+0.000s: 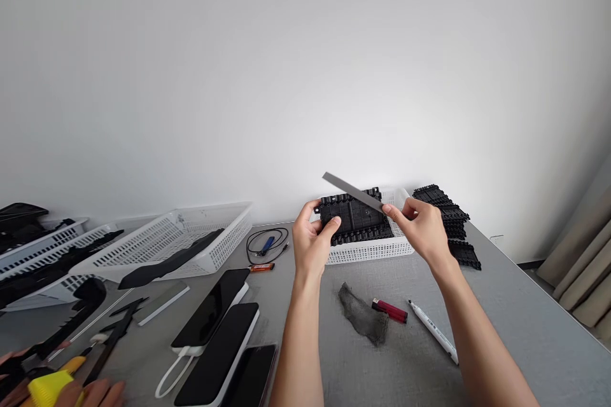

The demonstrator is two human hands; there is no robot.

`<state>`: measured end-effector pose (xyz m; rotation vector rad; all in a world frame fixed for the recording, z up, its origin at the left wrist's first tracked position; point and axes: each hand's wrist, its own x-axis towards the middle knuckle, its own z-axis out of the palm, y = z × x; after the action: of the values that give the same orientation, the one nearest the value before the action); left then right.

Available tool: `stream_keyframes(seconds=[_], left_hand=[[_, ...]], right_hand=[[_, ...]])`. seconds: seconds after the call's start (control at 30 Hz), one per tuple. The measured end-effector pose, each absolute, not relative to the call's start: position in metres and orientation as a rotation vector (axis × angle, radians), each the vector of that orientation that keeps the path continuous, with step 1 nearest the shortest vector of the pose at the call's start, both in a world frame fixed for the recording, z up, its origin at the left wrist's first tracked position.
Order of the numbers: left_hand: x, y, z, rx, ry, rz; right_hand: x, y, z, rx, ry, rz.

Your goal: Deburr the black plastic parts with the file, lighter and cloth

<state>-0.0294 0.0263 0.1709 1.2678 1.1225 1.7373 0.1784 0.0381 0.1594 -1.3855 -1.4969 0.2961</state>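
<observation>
My left hand (312, 238) grips the left end of a black ribbed plastic part (356, 217), holding it up over a small white basket (370, 248). My right hand (422, 229) pinches one end of a thin grey flat strip (353, 191), which slants up and to the left across the top of the black part. Both hands are closed on what they hold.
A stack of similar black parts (446, 219) lies right of the basket. On the grey table (515, 331) lie a dark rag (365, 315), a red lighter (390, 310), a white marker (432, 331), phones (214, 331), a cable (266, 244) and white trays (181, 238). Another person's hand (71, 391) is at bottom left.
</observation>
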Motion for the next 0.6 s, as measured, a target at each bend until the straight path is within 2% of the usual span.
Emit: stream_keyframes(seconds=[0.6], left_hand=[[-0.031,0.026,0.175,1.21,1.096,1.743]], right_hand=[[0.187,0.044,0.158,-1.392,-1.382,0.315]])
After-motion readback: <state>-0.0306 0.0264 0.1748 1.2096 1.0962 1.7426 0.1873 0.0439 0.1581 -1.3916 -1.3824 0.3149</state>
